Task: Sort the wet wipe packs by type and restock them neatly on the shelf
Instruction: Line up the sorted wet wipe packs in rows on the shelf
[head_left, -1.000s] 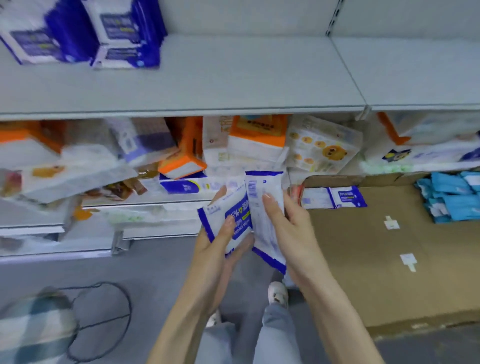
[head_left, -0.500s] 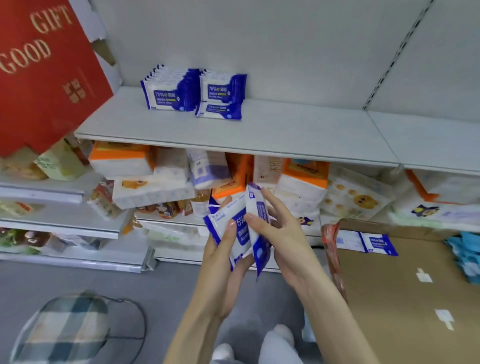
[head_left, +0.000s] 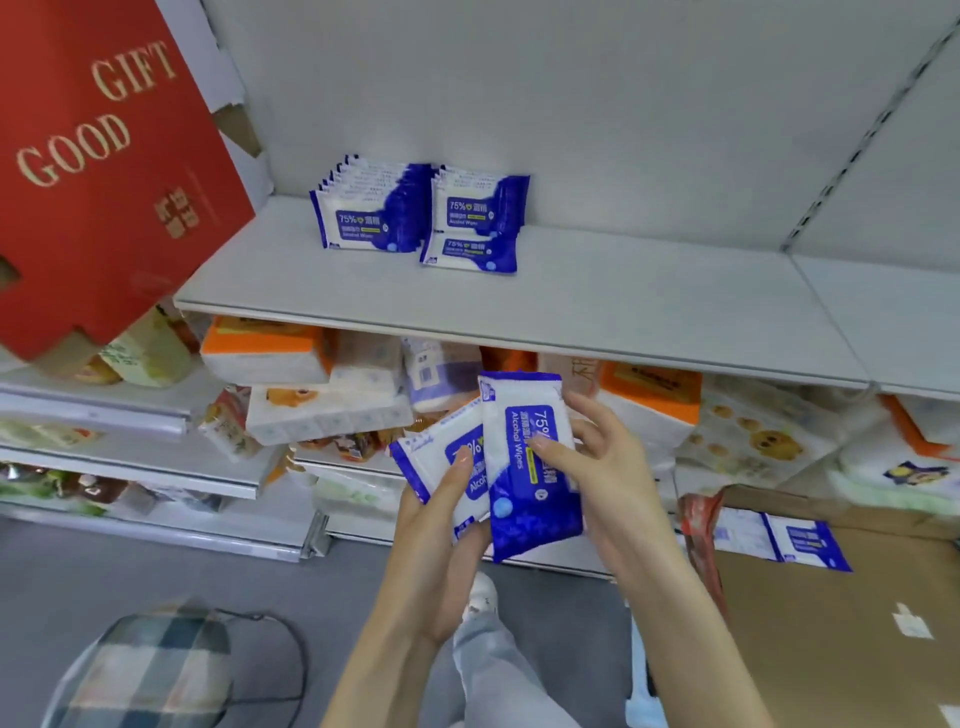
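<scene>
I'm holding two alcohol wipe packs in front of me, below the upper shelf (head_left: 571, 306). My left hand (head_left: 441, 525) is gripping the left pack (head_left: 421, 460), with the thumb pressing on its printed face and the fingers curling behind. My right hand (head_left: 608, 467) is pinching the right pack (head_left: 524, 514), thumb on the label, fingers wrapping its right edge. This one is standing upright and overlapping the left pack's right edge. Both are showing the same blue-white 75% print, so I'm judging them one type, matching the stock on the upper shelf.

Up there a standing row (head_left: 371, 213) is sitting toward the far left, with a second row (head_left: 480, 205) touching it on the right. A flat pack (head_left: 470, 254) is lying at the near foot of the second row.

To do this step well, I'm planning on:
- Squaring the two packs into one stack first, labels facing the same way.
- Lifting them to the second row, which is looking shorter.
- Standing them upright, label toward the near edge, pressed against that row so nothing is tipping.
- Gripping across the middle, since soft pouches are likely to sag from a corner pinch.
- Standing the flat pack up too, probably.

The red gift box (head_left: 104, 171) is hanging over the shelf's left end, so I'm planning to pass right of it. More loose packs (head_left: 779, 540) are lying on the carton (head_left: 831, 634) at near right.
</scene>
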